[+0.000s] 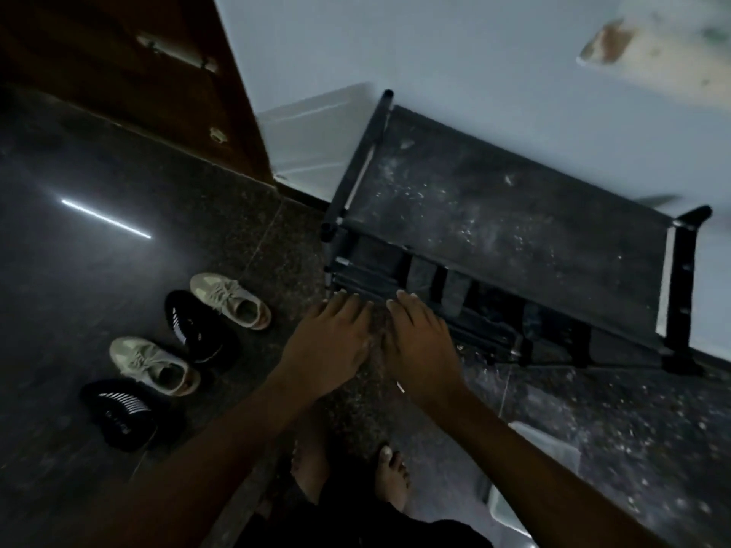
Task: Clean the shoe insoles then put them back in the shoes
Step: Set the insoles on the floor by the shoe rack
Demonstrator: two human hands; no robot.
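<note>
Four shoes [231, 300] on floor [99, 172] | left hand [330, 346], right hand [419, 350] flat, empty | rack [494, 215] contents unclear

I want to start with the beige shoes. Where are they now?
In the head view, both beige shoes lie on the floor at left, alternating with two black shoes, left of the left hand.

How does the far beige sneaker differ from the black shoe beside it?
The beige sneaker is pale with visible laces and an open mouth showing its inside; the black shoe is dark with white stripes, its inside too dim to see. Both sit side by side on the floor.
</note>
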